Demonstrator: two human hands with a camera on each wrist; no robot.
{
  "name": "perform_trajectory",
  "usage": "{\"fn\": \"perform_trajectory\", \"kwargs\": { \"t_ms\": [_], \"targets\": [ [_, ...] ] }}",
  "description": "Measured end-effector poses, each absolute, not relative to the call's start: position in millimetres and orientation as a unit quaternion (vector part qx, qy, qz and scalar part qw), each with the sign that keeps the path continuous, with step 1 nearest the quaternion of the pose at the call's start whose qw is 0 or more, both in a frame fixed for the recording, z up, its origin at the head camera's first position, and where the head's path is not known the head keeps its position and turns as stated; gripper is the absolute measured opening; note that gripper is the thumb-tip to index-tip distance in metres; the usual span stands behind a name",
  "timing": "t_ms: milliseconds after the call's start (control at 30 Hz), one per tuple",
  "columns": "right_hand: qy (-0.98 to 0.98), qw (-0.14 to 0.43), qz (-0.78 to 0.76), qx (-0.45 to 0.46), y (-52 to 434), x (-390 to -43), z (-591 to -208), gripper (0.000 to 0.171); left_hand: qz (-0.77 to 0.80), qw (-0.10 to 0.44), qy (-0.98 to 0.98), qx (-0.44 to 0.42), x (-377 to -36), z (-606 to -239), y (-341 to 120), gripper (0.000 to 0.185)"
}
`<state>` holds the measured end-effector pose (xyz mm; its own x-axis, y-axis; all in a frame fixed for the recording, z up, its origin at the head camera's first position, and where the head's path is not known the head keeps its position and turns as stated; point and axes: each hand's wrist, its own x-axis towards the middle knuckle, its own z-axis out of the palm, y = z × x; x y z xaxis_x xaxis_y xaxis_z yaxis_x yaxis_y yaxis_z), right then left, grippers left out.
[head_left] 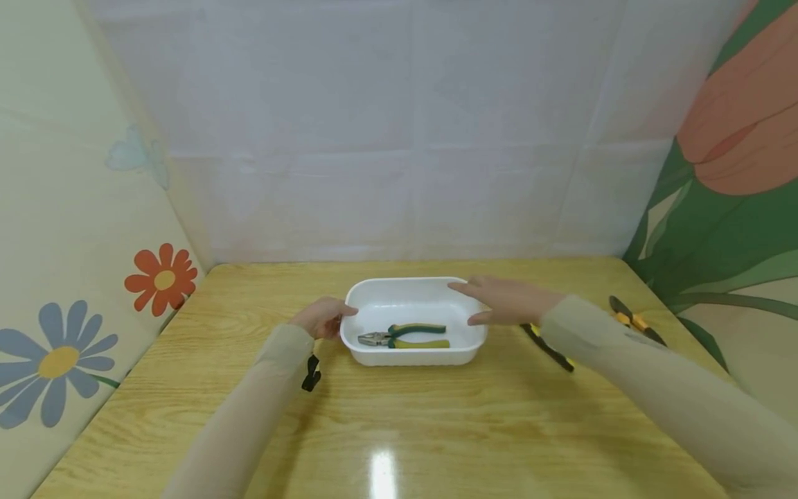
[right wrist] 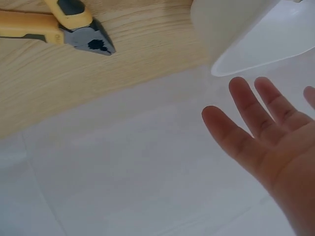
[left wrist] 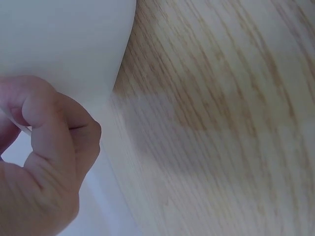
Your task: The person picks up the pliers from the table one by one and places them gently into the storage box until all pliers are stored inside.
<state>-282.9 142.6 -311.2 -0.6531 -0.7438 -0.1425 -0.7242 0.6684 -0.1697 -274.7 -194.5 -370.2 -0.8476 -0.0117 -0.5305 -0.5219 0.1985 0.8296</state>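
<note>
I see a white tray (head_left: 374, 291) near the middle of the wooden table (head_left: 436, 416), and one pair of green-and-yellow pliers (head_left: 404, 336) already lies flat inside it, jaws pointing toward nine o'clock. My left hand (head_left: 321, 317) sits at the tray's nine o'clock side; the left wrist view shows its fingers (left wrist: 54, 132) curled tight against the white wall, so I judge it is pinching the rim to steady the tray. My right hand (head_left: 505, 299) hovers over the tray's three o'clock edge with fingers spread and straight, holding nothing; the right wrist view confirms the empty palm.

Two more tools wait outside the tray. Black-and-yellow pliers (head_left: 548, 346) lie on the table just beside the tray at its three o'clock, partly hidden under my right forearm. A second yellow-handled pair (head_left: 636, 322) lies farther out toward the same side, near the table's edge.

My judgement: one of three pliers is stowed, two remain on the table, so the work looks about a third done.
</note>
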Motion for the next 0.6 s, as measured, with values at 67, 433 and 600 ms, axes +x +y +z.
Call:
{"fn": "perform_trajectory", "kwargs": {
  "t_ms": [67, 433, 600],
  "targets": [
    [0.910, 0.095, -0.059, -0.399, 147, -281, -310, 0.070, 0.607, 0.209, 0.745, -0.180, -275, -370, -194, 0.032],
    [0.919, 0.072, -0.060, -0.382, 168, -276, -312, 0.071, 0.609, 0.206, 0.743, -0.185, -276, -372, -195, 0.029],
    [0.927, 0.068, -0.057, -0.364, 178, -275, -315, 0.072, 0.612, 0.208, 0.743, -0.176, -276, -371, -195, 0.036]
  ]
}}
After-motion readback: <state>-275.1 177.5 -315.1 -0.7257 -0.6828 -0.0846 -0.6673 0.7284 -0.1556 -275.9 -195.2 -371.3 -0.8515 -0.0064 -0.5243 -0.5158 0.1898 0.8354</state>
